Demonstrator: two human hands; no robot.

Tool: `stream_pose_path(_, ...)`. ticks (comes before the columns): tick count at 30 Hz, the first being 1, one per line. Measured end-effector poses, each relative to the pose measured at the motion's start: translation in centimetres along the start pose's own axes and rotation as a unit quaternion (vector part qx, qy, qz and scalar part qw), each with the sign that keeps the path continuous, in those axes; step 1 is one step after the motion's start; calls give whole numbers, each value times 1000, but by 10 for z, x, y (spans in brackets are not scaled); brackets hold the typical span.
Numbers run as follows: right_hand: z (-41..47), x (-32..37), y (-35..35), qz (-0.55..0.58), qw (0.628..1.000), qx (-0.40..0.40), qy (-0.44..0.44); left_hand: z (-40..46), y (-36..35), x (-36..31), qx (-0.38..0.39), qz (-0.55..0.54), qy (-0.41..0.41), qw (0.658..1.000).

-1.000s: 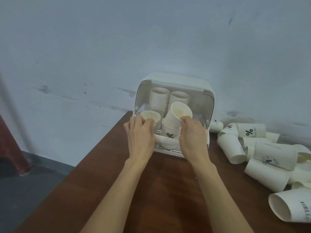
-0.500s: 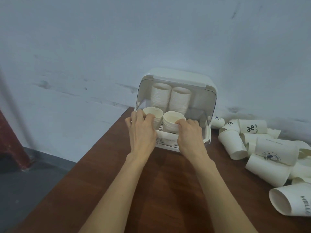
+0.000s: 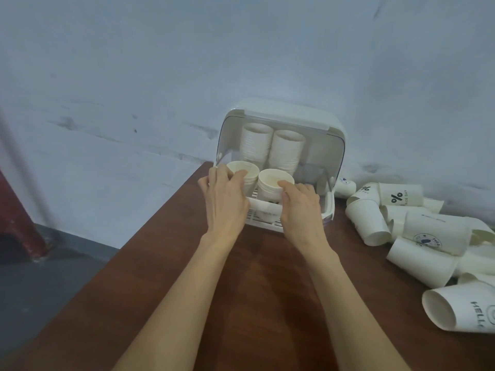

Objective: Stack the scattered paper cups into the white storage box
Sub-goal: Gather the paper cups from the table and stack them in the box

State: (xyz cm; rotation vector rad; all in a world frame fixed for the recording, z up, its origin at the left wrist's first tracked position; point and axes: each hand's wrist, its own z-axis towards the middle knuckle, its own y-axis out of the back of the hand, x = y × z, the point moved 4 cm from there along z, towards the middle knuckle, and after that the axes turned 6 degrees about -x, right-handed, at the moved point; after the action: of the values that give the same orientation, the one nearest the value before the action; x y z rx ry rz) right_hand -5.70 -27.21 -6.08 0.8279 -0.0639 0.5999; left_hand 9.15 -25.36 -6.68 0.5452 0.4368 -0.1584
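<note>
Storage box: white plastic storage box (image 3: pixel 281 111) with a clear flip-up front, open, standing at the far edge of the brown wooden table (image 3: pixel 254 277) against the pale blue wall (image 3: pixel 187 62).
Rear stacks: two tall stacks of white paper cups (image 3: pixel 270 148) upright at the back of the box; their bases are hidden behind the front cups.
Front left stack: short stack of white paper cups (image 3: pixel 242 168), mouth up, at the box's front left; its lower part is covered by the hand.
Front right stack: short stack of white paper cups beside it (image 3: pixel 273 180), mouth up; a dark print low on its side is too hidden to read.
Left hand: left hand (image 3: pixel 226 199) wrapped round the front left stack, thumb over the rim; fingertips on the far side are out of sight.
Right hand: right hand (image 3: pixel 301 204) holding the front right stack, thumb curled on the rim, fingers curled beside it.
Scattered cups: loose white paper cups (image 3: pixel 417 223) lying on their sides at the right of the table, well apart from the hands; some printed "%" or "HELLO", several overlapped or cut off by the picture edge.
Floor: grey floor (image 3: pixel 40 277) at the left, with a dark red post (image 3: pixel 18 223), partly cut off.
</note>
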Motion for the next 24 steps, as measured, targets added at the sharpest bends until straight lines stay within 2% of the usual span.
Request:
stream_pose_path(10,-7,6,18,131,989,35,-56,-4,5,-5,22,35,-16,999)
stream_pose_path(13,-5,4,20,147,984,66,-70,-2,12,-14,52,73,-22,996)
stream_pose_path(16,-5,-2,31,173,973,78,-131,-4,25,-22,71,95,-19,993)
stream_pose_path(18,-13,-9,42,150,974,60,-159,-9,32,-25,74,95,-19,993)
stream_pose_path(24,-59,-31,87,92,984,26,-149,-30,57,-49,62,47,-44,996)
